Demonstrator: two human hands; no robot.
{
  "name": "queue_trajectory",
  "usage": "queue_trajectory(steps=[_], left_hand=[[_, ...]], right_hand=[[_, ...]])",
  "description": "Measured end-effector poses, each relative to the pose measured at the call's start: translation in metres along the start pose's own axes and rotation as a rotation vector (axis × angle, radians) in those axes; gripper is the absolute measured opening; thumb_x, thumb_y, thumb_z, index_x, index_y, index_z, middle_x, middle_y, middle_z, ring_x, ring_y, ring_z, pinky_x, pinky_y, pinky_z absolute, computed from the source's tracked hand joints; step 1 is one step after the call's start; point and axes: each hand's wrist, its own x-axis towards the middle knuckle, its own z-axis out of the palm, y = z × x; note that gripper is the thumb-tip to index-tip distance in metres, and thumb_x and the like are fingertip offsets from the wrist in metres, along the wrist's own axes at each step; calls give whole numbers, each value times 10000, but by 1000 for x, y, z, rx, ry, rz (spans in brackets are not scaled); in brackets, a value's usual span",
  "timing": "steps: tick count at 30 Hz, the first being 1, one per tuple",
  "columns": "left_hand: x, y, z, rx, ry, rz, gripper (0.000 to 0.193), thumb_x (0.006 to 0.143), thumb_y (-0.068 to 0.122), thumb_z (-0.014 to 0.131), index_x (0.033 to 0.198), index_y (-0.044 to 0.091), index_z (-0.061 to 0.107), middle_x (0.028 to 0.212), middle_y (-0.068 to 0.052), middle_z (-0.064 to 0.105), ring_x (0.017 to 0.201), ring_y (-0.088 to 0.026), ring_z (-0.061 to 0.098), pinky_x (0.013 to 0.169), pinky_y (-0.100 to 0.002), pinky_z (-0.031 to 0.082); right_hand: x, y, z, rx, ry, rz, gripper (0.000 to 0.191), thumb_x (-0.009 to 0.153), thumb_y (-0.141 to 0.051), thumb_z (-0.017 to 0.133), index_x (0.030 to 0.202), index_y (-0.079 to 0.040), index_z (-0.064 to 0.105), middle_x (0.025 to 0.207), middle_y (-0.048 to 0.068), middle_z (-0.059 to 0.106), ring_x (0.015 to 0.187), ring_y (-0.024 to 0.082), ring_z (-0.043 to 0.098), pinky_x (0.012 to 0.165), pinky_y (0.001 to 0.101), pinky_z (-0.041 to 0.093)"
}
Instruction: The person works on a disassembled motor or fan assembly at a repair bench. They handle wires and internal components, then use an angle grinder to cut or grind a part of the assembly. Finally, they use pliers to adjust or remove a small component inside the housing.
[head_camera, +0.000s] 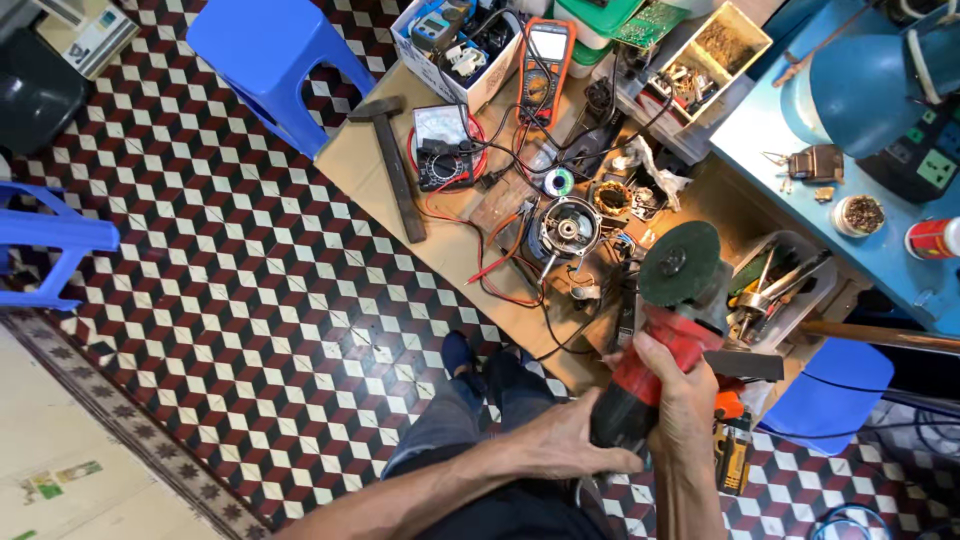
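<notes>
Presently, lower right of centre: right hand (678, 392), fingers curled shut around the red body of an angle grinder (668, 330), thumb side toward the tool's head. Left hand (566, 440), fingers wrapped closed about the grinder's dark rear handle, just below and left of the right hand; the two hands sit close together on the same tool.

Angle grinder: red housing, black grip, dark green disc (680, 262) at the upper end, facing the camera, held tilted above the edge of the work board.

Work board (360, 160), tan, lying on the patterned tile floor (230, 300), running from upper centre down toward the hands. On it, working outward:
- open motor housing (566, 228), round, metal, just upper left of the disc;
- wound stator (610, 198), beside it to the right;
- red and black test leads (500, 262), tangled across the board;
- analogue meter (443, 146), black, upper centre;
- orange-edged digital meter (547, 55), top centre;
- hammer (392, 165), long handle, lying at the board's left edge.

Surroundings: blue plastic stool (265, 55) at upper left; tray of hand tools (785, 285) right of the disc; blue lamp shade (868, 85) at upper right; the person's jeans-clad leg and dark shoe (458, 352) at lower centre.
</notes>
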Motion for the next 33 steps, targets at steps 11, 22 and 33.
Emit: queue_trajectory(steps=[11,22,33], left_hand=[[30,16,-38,-100,-116,-116,820,849,307,715,1504,-2,330,1005,-129,611,765,-157,620,708,-347,526],[39,2,-97,15,-418,-31,844,839,405,770,1488,0,413,1101,-145,688,963,-195,683,843,-382,552],[31,-12,-121,-194,-580,-503,652,731,543,843,1080,31,639,846,-10,657,654,-102,620,604,-282,519]], right_hand=[[34,7,2,242,-56,71,378,889,-230,727,1170,-10,601,1021,145,723,880,237,738,755,389,617],[12,17,51,185,378,-22,305,894,-160,720,1121,11,610,918,110,690,763,215,706,703,344,600],[3,25,85,124,609,-42,396,838,-118,773,1161,-20,565,929,75,661,703,200,686,638,327,590]])
